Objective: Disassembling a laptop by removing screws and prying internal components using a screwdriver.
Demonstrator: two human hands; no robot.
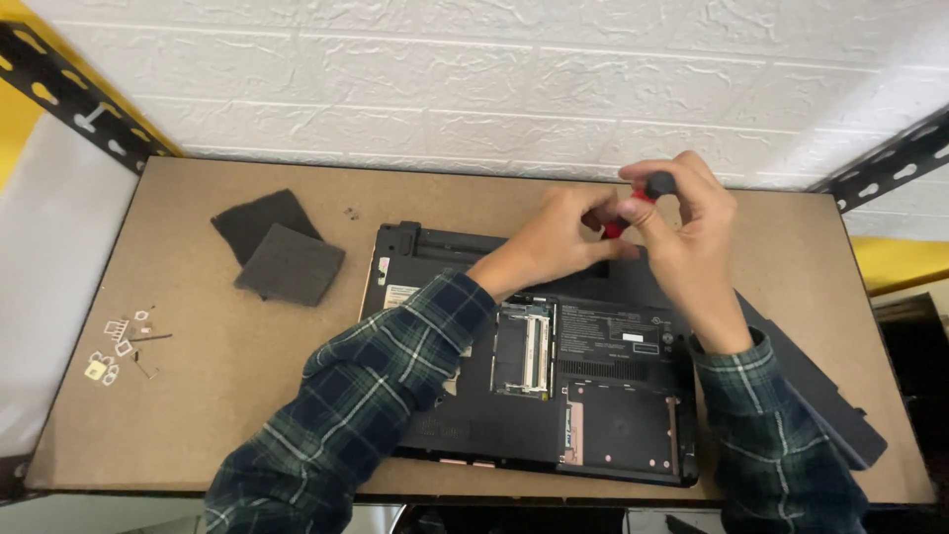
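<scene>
The brown fibreboard counter [198, 415] spreads out beneath both hands and reaches a white textured wall beyond them. On it, directly under the hands and forearms, lies an upturned black laptop [603, 396] with its bottom covers off, so that the memory bay and an empty drive bay show nearer the person than the hands. A long black panel [820, 396] lies slanted on the counter just right of the right forearm, touching or overlapping the laptop's right edge. Well to the left of the left hand sit two dark grey foam pads [282, 252], one overlapping the other. Farther left and nearer the person, a scatter of small metal parts and screws [119, 341] lies near the counter's left edge.

The right hand [692, 232] is clenched around a screwdriver [638, 203] with a red and black handle, held above the laptop's rear edge. The left hand [554, 242] is curled beside it, its fingertips pinching at the lower part of the tool; the tip itself is hidden between the fingers.
</scene>
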